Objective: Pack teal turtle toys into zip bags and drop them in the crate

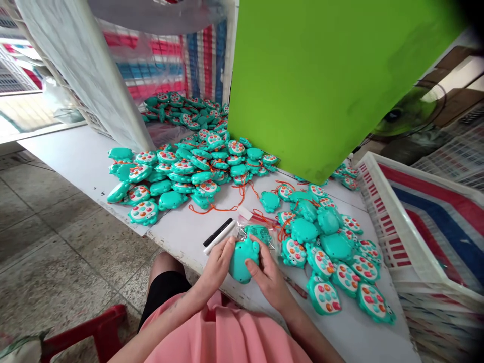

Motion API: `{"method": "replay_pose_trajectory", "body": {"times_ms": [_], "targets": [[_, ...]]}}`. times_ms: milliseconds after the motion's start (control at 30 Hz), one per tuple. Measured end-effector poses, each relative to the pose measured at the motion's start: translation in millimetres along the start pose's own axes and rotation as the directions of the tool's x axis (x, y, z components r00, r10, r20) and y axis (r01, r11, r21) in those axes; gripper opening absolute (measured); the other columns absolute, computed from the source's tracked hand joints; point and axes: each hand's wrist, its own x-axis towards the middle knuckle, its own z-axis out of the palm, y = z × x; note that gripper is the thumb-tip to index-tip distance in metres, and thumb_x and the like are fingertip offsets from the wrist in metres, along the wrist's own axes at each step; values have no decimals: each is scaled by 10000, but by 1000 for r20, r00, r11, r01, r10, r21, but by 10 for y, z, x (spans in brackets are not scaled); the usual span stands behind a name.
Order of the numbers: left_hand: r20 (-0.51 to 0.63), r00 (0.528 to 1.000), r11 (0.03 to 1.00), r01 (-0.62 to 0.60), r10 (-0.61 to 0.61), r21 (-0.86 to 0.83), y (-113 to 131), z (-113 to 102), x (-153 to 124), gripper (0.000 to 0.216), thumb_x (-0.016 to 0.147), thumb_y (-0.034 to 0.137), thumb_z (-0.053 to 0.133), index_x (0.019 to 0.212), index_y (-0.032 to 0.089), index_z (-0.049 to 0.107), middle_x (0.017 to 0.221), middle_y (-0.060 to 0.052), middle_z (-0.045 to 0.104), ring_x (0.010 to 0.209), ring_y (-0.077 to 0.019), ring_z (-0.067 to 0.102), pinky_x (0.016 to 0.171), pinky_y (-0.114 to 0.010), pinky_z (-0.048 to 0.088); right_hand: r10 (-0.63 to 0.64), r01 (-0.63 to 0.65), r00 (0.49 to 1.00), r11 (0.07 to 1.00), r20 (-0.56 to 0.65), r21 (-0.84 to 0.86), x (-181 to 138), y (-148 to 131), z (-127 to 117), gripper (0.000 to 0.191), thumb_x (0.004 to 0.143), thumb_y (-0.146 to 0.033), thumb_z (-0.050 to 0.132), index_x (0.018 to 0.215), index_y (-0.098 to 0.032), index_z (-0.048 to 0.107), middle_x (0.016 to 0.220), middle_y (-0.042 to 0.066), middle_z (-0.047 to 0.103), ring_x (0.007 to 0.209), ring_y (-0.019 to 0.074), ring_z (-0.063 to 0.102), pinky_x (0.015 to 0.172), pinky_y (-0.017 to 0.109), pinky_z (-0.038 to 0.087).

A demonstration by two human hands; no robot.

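Observation:
Between both hands, over the table's front edge, is a teal turtle-shaped plastic toy (pixel 242 262), its plain back facing up. My left hand (pixel 217 262) grips its left side, and my right hand (pixel 266 275) grips its right side with the thumb on the back. Just beyond it lies a clear plastic bag (pixel 270 236) with a teal item in or under it. To the left are a black marker (pixel 218 231) and a white marker (pixel 220 237). Close on the right spreads a group of similar toys (pixel 303 230), some showing coloured round buttons, some back up.
A larger heap of toys (pixel 183 174) reaches back into a striped-lined crate (pixel 166 65). An upright green board (pixel 321 75) stands behind. White plastic crates (pixel 427 201) are stacked at right, and a red stool (pixel 91 330) is at lower left. Orange cords (pixel 215 208) lie on the table.

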Motion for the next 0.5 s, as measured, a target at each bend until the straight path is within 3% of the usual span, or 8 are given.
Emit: {"method": "replay_pose_trajectory", "body": {"times_ms": [133, 267, 500], "targets": [[31, 1000, 999, 2, -1, -41, 27, -93, 13, 444, 921, 483, 394, 994, 135, 662, 941, -70, 672, 851, -198, 570, 829, -303, 456, 27, -34, 997, 995, 75, 94, 147, 7, -59, 525, 923, -381, 511, 1408, -265, 345, 1376, 88, 490, 1272, 229, 469, 1031, 424, 436], [58, 997, 996, 60, -56, -71, 54, -145, 31, 482, 910, 518, 405, 1092, 142, 645, 939, -69, 681, 807, -193, 571, 713, -280, 469, 3, -10, 995, 998, 103, 65, 242, 0, -145, 530, 919, -351, 513, 1418, -289, 344, 1421, 68, 445, 1298, 222, 436, 1043, 434, 419], [6, 999, 997, 44, -44, -56, 20, -154, 25, 461, 901, 529, 415, 1030, 148, 641, 891, -39, 655, 799, -171, 550, 694, -253, 456, 13, -24, 985, 998, 170, 63, 237, 6, -109, 599, 905, -271, 483, 1461, -285, 260, 1470, 71, 376, 1347, 222, 373, 1060, 446, 397]]}}
